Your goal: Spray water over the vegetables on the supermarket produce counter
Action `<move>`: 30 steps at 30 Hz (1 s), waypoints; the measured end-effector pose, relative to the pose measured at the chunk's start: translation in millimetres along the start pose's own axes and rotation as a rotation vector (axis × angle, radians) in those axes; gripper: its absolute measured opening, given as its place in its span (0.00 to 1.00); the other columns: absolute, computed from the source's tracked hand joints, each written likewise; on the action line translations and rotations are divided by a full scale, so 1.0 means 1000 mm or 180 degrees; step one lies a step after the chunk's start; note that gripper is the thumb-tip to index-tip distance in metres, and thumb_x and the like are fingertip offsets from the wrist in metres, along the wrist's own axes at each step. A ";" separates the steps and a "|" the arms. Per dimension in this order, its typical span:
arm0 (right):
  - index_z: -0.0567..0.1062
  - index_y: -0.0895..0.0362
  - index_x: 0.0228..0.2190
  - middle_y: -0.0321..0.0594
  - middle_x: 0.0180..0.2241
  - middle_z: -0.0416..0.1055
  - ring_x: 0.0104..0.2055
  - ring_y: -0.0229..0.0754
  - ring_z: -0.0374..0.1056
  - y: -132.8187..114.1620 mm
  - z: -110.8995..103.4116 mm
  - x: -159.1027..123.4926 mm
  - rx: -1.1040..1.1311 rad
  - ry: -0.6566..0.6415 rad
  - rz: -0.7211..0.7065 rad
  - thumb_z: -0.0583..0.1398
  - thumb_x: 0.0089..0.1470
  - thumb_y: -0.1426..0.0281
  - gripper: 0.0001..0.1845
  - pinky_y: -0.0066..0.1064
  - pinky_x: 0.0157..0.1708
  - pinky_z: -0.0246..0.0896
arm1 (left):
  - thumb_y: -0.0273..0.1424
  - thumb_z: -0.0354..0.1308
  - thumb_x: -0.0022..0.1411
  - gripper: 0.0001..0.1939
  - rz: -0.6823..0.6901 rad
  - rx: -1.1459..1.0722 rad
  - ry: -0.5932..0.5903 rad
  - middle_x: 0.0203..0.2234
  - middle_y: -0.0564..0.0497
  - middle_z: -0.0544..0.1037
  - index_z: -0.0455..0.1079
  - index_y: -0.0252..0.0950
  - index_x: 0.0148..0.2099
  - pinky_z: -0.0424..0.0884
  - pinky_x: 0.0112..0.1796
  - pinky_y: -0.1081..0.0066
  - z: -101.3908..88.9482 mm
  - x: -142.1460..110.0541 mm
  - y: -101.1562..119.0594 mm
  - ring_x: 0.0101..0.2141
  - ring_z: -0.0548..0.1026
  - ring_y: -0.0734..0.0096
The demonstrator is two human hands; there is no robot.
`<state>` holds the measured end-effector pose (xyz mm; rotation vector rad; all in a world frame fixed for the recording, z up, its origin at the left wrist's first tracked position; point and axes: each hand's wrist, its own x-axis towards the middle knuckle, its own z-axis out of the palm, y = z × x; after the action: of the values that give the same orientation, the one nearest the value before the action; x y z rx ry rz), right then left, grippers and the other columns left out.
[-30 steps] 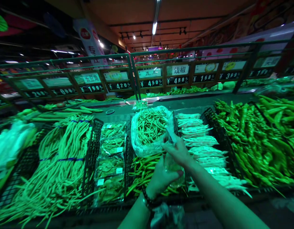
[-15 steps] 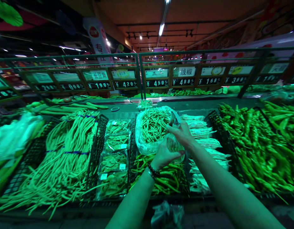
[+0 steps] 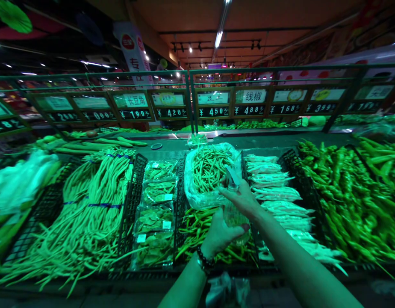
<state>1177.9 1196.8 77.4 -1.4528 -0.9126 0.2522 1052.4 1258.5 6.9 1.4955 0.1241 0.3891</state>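
Note:
My left hand point(image 3: 220, 235) and my right hand point(image 3: 240, 198) both grip a thin clear plastic bag point(image 3: 235, 217) held over a crate of small green chilli peppers point(image 3: 197, 229). The left hand cups the bag's lower part; the right hand pinches its twisted top, which sticks up by my fingers. A dark bead bracelet point(image 3: 204, 261) circles my left wrist. Just behind the hands lies an open plastic bag full of green beans point(image 3: 208, 169).
Long beans point(image 3: 95, 205) fill black crates on the left, packed greens point(image 3: 155, 209) sit beside them. Pale pods point(image 3: 277, 192) and big green peppers point(image 3: 338, 192) lie to the right. Price signs point(image 3: 213, 112) line a rail behind. A crumpled bag point(image 3: 225, 291) hangs at the counter's front edge.
Both hands with the bag rose toward the bean bag, then came back down and nearer to me. The view shifted slightly.

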 end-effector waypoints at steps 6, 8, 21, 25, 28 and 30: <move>0.75 0.53 0.41 0.35 0.34 0.76 0.36 0.46 0.75 0.005 0.000 -0.019 -0.0018 0.0013 0.0048 0.68 0.60 0.60 0.13 0.38 0.40 0.70 | 0.36 0.80 0.52 0.39 -0.0195 -0.0108 -0.0068 0.58 0.41 0.86 0.70 0.38 0.64 0.80 0.61 0.47 0.002 -0.010 -0.006 0.58 0.84 0.44; 0.76 0.53 0.44 0.35 0.36 0.77 0.38 0.47 0.74 0.004 -0.005 -0.022 -0.0054 0.0041 0.0002 0.69 0.59 0.60 0.15 0.38 0.42 0.68 | 0.36 0.81 0.51 0.39 -0.0223 -0.0072 -0.0046 0.57 0.40 0.86 0.71 0.38 0.62 0.80 0.60 0.46 0.005 -0.011 -0.008 0.57 0.84 0.43; 0.77 0.53 0.50 0.36 0.40 0.77 0.40 0.46 0.73 0.008 -0.066 -0.043 -0.0079 0.0486 0.0096 0.71 0.58 0.60 0.20 0.38 0.43 0.69 | 0.35 0.80 0.48 0.35 -0.0338 -0.0243 -0.0433 0.51 0.44 0.87 0.71 0.38 0.56 0.81 0.53 0.54 0.062 0.013 -0.021 0.52 0.85 0.50; 0.78 0.53 0.44 0.35 0.36 0.76 0.36 0.44 0.71 0.007 -0.089 -0.052 -0.0092 0.0688 0.0150 0.71 0.57 0.60 0.16 0.36 0.38 0.67 | 0.33 0.79 0.49 0.37 -0.0294 -0.0204 -0.0688 0.53 0.44 0.87 0.71 0.38 0.60 0.80 0.55 0.52 0.082 0.023 -0.024 0.53 0.85 0.47; 0.75 0.53 0.35 0.32 0.29 0.71 0.32 0.43 0.68 0.010 -0.105 -0.058 -0.0198 0.0930 0.0147 0.70 0.57 0.62 0.11 0.35 0.35 0.65 | 0.31 0.77 0.51 0.40 -0.0142 -0.0273 -0.0924 0.58 0.44 0.85 0.69 0.40 0.65 0.78 0.60 0.49 0.096 0.030 -0.018 0.58 0.83 0.46; 0.75 0.52 0.34 0.31 0.28 0.70 0.31 0.42 0.68 0.012 -0.115 -0.062 -0.0257 0.1075 0.0128 0.70 0.58 0.62 0.11 0.36 0.36 0.65 | 0.30 0.77 0.51 0.40 -0.0186 -0.0297 -0.1001 0.58 0.44 0.86 0.70 0.40 0.65 0.77 0.61 0.49 0.105 0.033 -0.015 0.58 0.83 0.46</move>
<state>1217.8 1073.5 58.5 -1.5323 -0.6252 -0.0028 1119.3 1169.8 5.8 1.4390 -0.0984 0.1079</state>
